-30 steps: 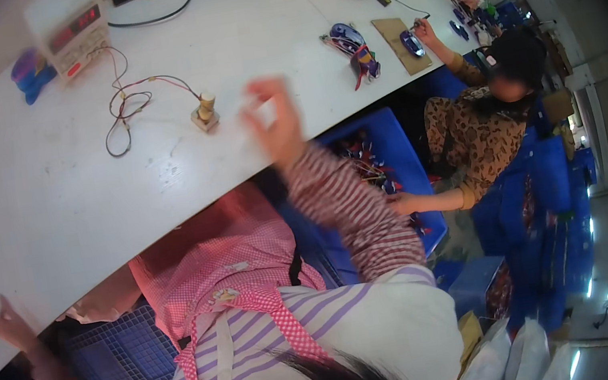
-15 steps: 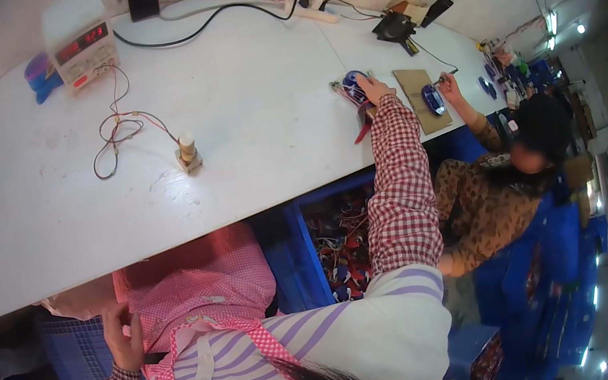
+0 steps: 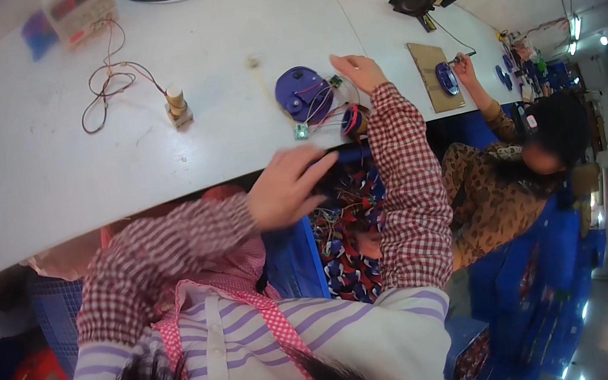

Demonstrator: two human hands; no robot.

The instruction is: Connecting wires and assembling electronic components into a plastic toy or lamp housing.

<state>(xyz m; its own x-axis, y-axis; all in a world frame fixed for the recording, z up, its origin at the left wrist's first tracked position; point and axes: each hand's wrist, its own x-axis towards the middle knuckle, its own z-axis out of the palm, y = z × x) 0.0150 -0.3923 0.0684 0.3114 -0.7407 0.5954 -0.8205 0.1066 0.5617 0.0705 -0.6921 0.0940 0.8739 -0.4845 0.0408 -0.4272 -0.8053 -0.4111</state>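
Observation:
A round blue-purple plastic housing [image 3: 301,93] lies on the white table [image 3: 217,67] near its front edge. Thin wires run from it to a small green circuit board [image 3: 301,132], another little green board [image 3: 335,81] and a round dark part with a coloured edge [image 3: 354,121]. Just right of the housing, my right hand [image 3: 360,73] hovers with fingers stretched out and nothing in them. My left hand [image 3: 290,187], slightly blurred, is in front of the table edge, fingers spread and empty, nearest to the housing's lower side.
A blue bin [image 3: 312,258] of wired parts stands below the table edge. To the left are a power supply [image 3: 80,14] and a pale cylindrical fixture [image 3: 178,108] on leads. At right a co-worker's hand [image 3: 465,68] works over a blue disc [image 3: 447,79] on a brown board [image 3: 425,71].
My left hand has come up from my lap toward the table edge. My right hand has let go of the blue housing, which now lies nearer with its wires spread. The view has shifted.

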